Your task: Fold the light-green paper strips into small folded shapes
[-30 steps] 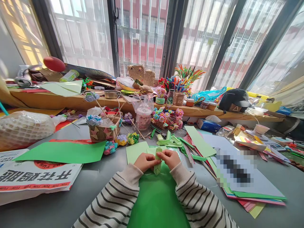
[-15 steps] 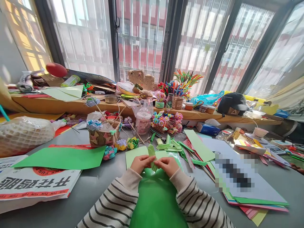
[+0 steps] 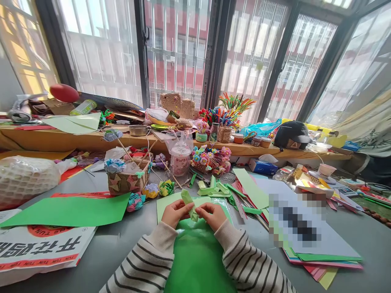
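Between my two hands, over the near middle of the table, is a narrow folded strip of light green paper (image 3: 187,199), tilted with its top toward the left. My left hand (image 3: 176,212) pinches it from the left side. Fingertips of my right hand (image 3: 212,214) close on its lower right edge. Behind the hands lies a light green paper sheet (image 3: 163,206). Several folded green paper pieces (image 3: 216,188) sit in a loose pile just beyond, to the right. A glossy green surface (image 3: 200,256) fills the space between my forearms.
A green sheet (image 3: 70,208) and a printed paper bag (image 3: 45,248) lie at left. Paper flowers stand in a cardboard basket (image 3: 128,182), beside a lidded plastic cup (image 3: 180,160). At right is a stack of coloured paper (image 3: 330,240). A cluttered wooden ledge (image 3: 146,140) runs behind.
The folded strip has tipped from nearly upright to leaning left. My right fingers have shifted slightly on its edge. The whole view has moved a little, so things appear further left.
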A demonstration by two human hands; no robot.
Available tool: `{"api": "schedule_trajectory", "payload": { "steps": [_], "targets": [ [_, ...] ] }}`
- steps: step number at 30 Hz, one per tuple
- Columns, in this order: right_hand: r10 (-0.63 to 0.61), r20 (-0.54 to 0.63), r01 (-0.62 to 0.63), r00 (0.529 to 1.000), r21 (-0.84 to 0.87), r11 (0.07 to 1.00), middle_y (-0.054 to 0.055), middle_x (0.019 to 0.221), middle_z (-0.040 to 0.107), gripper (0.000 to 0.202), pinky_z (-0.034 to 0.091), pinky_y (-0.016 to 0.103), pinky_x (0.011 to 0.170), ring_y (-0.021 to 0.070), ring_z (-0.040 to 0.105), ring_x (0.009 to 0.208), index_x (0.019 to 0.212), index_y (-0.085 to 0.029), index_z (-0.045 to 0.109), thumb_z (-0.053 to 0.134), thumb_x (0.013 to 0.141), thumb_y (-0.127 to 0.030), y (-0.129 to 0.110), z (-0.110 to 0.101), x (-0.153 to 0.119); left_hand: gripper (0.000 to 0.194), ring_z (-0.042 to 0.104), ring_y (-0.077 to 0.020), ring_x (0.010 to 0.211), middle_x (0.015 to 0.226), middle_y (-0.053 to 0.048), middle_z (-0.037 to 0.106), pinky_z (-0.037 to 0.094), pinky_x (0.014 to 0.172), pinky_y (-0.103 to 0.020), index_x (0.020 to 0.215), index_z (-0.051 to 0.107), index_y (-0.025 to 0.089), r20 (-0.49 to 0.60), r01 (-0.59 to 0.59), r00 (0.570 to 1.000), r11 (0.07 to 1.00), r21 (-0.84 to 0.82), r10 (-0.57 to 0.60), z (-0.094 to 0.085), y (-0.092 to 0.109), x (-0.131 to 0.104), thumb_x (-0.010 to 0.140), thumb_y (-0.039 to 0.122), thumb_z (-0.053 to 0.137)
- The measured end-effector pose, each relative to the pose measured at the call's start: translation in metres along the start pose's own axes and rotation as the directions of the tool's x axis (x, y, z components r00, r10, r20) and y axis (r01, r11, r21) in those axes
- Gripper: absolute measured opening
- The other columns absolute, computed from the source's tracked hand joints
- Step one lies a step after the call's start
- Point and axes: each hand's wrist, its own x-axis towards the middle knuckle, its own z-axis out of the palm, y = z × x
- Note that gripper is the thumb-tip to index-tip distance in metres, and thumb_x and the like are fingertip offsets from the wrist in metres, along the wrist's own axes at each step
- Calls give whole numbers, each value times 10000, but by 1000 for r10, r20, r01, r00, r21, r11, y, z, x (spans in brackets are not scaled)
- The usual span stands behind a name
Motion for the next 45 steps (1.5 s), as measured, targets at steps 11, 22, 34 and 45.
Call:
{"api": "schedule_trajectory", "payload": {
  "steps": [11, 22, 34, 45],
  "targets": [
    [-97, -118, 95, 988, -30, 995, 29, 573, 586, 133, 446, 228, 481, 125, 542, 520, 629, -139, 561, 554, 608, -270, 9, -1, 2, 182, 576, -112, 536, 549, -21, 623, 490, 557, -190, 574, 623, 99, 58, 92, 995, 992, -91, -87, -5, -4, 5, 435, 174, 713],
    [-306, -168, 267, 937, -221, 938, 50, 661, 588, 138, 453, 211, 476, 112, 532, 531, 706, -131, 565, 485, 687, -242, -1, -3, 1, 90, 611, -143, 627, 634, -59, 659, 496, 605, -198, 658, 629, 97, 119, 139, 985, 983, -117, -125, -2, -2, 2, 569, 101, 627],
    [-654, -4, 534, 756, -574, 621, 52, 697, 584, 156, 434, 247, 607, 146, 525, 671, 753, -160, 565, 416, 727, -121, 2, -2, -2, 208, 618, -166, 644, 671, -63, 654, 501, 596, -229, 774, 583, 110, 114, 135, 986, 982, -130, -120, -2, -1, 0, 571, 110, 633],
    [-640, 11, 540, 768, -549, 638, 58, 793, 604, 228, 441, 256, 673, 149, 540, 747, 884, -174, 553, 391, 736, -112, 0, -4, -3, 75, 618, -152, 590, 601, -78, 652, 495, 597, -240, 686, 584, 89, 74, 152, 987, 979, -133, -143, 2, 3, -4, 689, 112, 513]
  ]
}}
